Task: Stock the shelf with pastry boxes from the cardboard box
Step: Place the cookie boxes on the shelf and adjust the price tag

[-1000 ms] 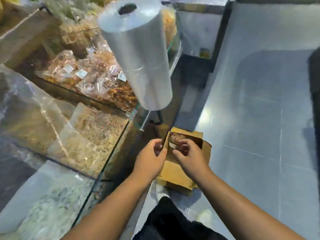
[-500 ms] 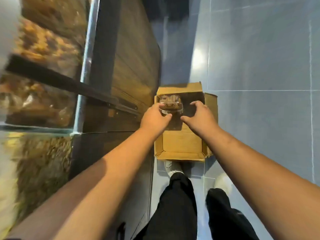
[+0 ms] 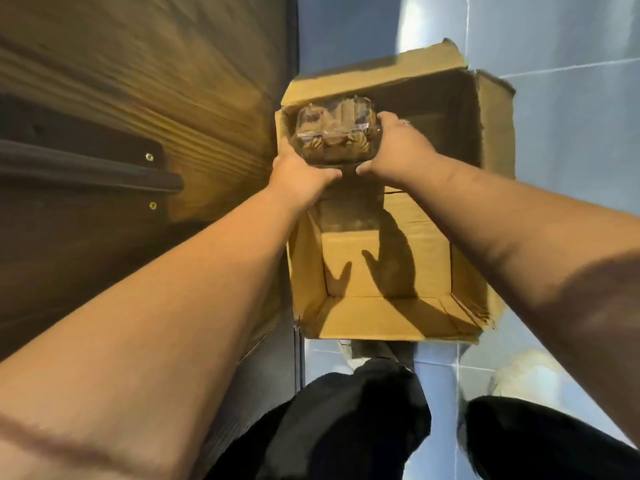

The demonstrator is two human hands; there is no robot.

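— On the tiled floor (image 3: 571,140), against the wooden cabinet (image 3: 138,81), what does the cardboard box (image 3: 381,317) hold?
— Its flaps stand open. The near part of its bottom is bare brown card, crossed by the shadows of two hands. Only one pastry box (image 3: 336,133) shows, at the far left corner.
— Resting or lifted?
— I cannot tell. The left hand (image 3: 298,178) grips its left side, the right hand (image 3: 398,150) its right, fingers curled round the edges, thumbs along the near rim.
— How does it look?
— Clear plastic, lid closed, with brown swirled pastries packed inside.
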